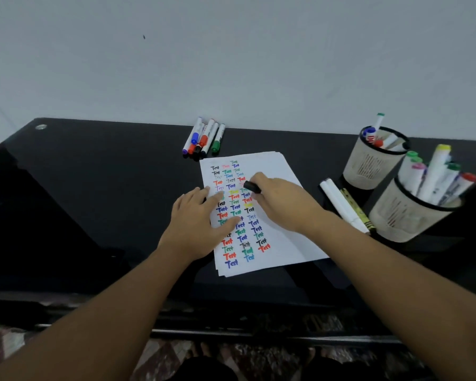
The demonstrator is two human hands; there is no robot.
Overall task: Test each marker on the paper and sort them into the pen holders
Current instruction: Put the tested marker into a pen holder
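A white paper sheet (280, 237) covered in coloured "Test" words lies on the black table (94, 188). My left hand (198, 221) presses flat on the sheet's left side with straight fingers. My right hand (283, 202) grips a black-ended marker (252, 186) over the paper's upper middle; its tip is hidden. Several capped markers (204, 138) lie in a bunch at the far edge behind the paper. Two mesh pen holders stand on the right: the far holder (368, 163) and the near holder (404, 218), both with markers inside.
Two white markers (341, 204) and a yellow-black one (359, 213) lie on the table between the paper and the holders. A pale wall runs right behind the table. The table's front edge is near my body.
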